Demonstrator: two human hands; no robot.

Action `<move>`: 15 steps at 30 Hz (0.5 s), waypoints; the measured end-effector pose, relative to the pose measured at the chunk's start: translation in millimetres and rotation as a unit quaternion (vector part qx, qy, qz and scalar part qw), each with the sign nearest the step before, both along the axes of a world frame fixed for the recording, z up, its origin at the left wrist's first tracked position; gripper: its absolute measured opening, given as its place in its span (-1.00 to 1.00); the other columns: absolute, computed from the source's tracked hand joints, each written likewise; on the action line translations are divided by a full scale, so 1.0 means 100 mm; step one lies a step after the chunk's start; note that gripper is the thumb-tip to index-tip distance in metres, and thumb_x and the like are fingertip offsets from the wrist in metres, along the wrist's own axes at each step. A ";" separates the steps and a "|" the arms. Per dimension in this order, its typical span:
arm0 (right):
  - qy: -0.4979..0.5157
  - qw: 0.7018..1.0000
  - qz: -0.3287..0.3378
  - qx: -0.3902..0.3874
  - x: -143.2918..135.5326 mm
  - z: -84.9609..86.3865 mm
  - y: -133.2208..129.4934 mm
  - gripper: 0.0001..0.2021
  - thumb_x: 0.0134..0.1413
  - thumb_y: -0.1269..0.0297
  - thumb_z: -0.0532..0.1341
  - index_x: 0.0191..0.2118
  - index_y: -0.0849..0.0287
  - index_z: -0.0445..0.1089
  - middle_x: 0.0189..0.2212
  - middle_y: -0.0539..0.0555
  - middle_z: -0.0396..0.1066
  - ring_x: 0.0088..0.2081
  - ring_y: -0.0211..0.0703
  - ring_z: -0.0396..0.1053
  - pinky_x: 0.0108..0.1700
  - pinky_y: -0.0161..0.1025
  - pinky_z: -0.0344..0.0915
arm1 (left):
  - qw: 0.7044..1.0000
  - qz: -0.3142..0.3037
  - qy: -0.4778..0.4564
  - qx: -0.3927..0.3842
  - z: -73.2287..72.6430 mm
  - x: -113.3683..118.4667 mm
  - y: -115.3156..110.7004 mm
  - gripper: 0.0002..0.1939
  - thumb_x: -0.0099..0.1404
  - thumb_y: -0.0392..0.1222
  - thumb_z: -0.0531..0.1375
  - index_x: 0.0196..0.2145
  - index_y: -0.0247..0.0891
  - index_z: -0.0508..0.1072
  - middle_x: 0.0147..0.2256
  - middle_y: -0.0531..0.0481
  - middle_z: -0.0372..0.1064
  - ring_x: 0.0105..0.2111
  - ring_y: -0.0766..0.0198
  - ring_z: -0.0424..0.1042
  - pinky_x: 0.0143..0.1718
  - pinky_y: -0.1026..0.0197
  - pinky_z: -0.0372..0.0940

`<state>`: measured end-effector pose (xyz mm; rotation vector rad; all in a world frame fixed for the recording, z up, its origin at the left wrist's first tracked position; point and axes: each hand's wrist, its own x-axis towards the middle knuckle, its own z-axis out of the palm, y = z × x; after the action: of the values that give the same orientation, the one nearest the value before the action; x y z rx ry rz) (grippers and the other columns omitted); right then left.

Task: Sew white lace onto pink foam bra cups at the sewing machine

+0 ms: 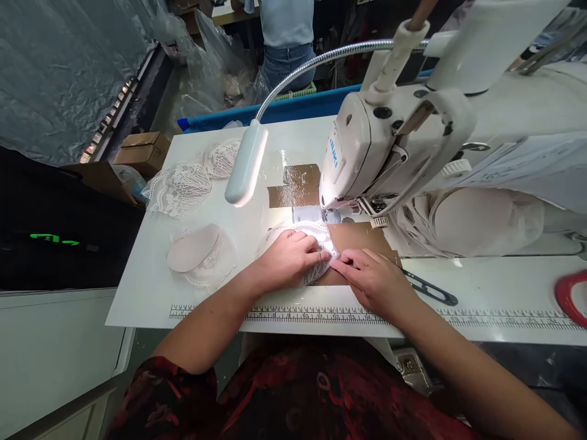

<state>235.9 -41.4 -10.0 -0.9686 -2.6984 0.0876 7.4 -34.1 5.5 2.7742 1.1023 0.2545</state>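
In front of the white sewing machine [351, 143], the bare left hand [287, 260] lay upon the white lace fabric piece [317, 232], its grip unclear; the bare right hand [378, 281] pinched the edge.

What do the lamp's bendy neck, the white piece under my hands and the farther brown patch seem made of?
Lamp's neck: probably metal, shiny; its ribbed coil catches highlights. White piece: lace-like fabric, soft-looking, with an openwork pattern. Farther brown patch: glossy, streaked with glare, perhaps packing tape, though coated cardboard is possible.
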 end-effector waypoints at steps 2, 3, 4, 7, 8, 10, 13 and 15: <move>0.004 1.000 -0.001 0.001 0.00 0.00 0.01 -0.68 0.07 0.57 0.06 -0.14 0.18 0.44 -0.30 0.08 0.42 -0.36 -0.14 0.18 -0.31 -0.23 0.11 | 1.000 -0.004 0.017 0.015 0.00 0.00 -0.01 -0.65 0.35 -0.28 0.02 0.06 -0.08 0.36 -0.24 -0.06 0.35 -0.26 0.19 0.24 -0.23 0.13 0.05; 0.006 1.000 -0.001 0.001 0.00 -0.01 0.01 -0.68 0.08 0.57 0.05 -0.14 0.17 0.44 -0.30 0.08 0.42 -0.36 -0.14 0.18 -0.31 -0.23 0.11 | 0.999 -0.005 0.024 0.021 0.00 0.00 -0.02 -0.64 0.36 -0.29 0.01 0.06 -0.08 0.36 -0.26 -0.05 0.34 -0.28 0.20 0.23 -0.23 0.12 0.05; 0.006 1.000 -0.001 0.000 0.00 -0.01 0.01 -0.68 0.08 0.57 0.04 -0.13 0.17 0.44 -0.30 0.08 0.42 -0.35 -0.14 0.18 -0.31 -0.23 0.11 | 0.999 -0.005 0.029 0.024 0.00 0.00 -0.02 -0.63 0.35 -0.30 0.01 0.07 -0.08 0.35 -0.27 -0.05 0.33 -0.28 0.21 0.22 -0.21 0.12 0.05; -0.001 1.000 -0.003 -0.013 0.00 0.00 0.01 -0.66 0.10 0.56 0.02 -0.11 0.14 0.42 -0.29 0.07 0.42 -0.35 -0.14 0.20 -0.29 -0.23 0.11 | 0.999 -0.008 0.036 0.032 0.00 -0.01 -0.02 -0.60 0.34 -0.33 0.01 0.08 -0.07 0.34 -0.29 -0.04 0.31 -0.30 0.22 0.20 -0.16 0.10 0.05; -0.004 1.000 -0.004 -0.018 0.00 0.01 0.00 -0.66 0.11 0.56 0.02 -0.10 0.13 0.42 -0.29 0.07 0.43 -0.34 -0.14 0.20 -0.29 -0.23 0.12 | 0.999 -0.009 0.036 0.034 0.00 -0.01 -0.01 -0.59 0.34 -0.33 0.01 0.09 -0.07 0.33 -0.30 -0.04 0.31 -0.30 0.23 0.19 -0.14 0.09 0.05; -0.008 1.000 -0.007 -0.025 0.00 0.02 0.00 -0.66 0.12 0.55 0.02 -0.10 0.12 0.42 -0.29 0.08 0.42 -0.35 -0.14 0.21 -0.29 -0.22 0.12 | 0.999 -0.009 0.034 0.036 0.00 -0.01 -0.01 -0.59 0.34 -0.34 -0.01 0.09 -0.08 0.33 -0.31 -0.04 0.30 -0.31 0.23 0.18 -0.10 0.07 0.05; -0.006 1.000 -0.010 -0.027 0.00 0.02 0.00 -0.67 0.13 0.53 0.03 -0.10 0.12 0.43 -0.31 0.08 0.42 -0.35 -0.14 0.21 -0.29 -0.21 0.13 | 0.999 -0.004 0.035 0.034 0.00 -0.01 -0.01 -0.61 0.35 -0.33 -0.01 0.07 -0.11 0.36 -0.32 -0.05 0.30 -0.31 0.24 0.18 -0.09 0.05 0.05; -0.003 1.000 -0.008 -0.029 0.01 0.02 0.00 -0.67 0.13 0.53 0.03 -0.10 0.12 0.44 -0.31 0.08 0.42 -0.34 -0.13 0.22 -0.29 -0.21 0.15 | 0.999 -0.003 0.038 0.033 0.00 -0.01 -0.02 -0.62 0.34 -0.32 0.00 0.06 -0.12 0.37 -0.32 -0.05 0.30 -0.31 0.23 0.18 -0.10 0.05 0.05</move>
<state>236.8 -41.0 -8.2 -1.0074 -2.7066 0.1617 6.5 -35.7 5.0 2.8659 1.1232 0.1902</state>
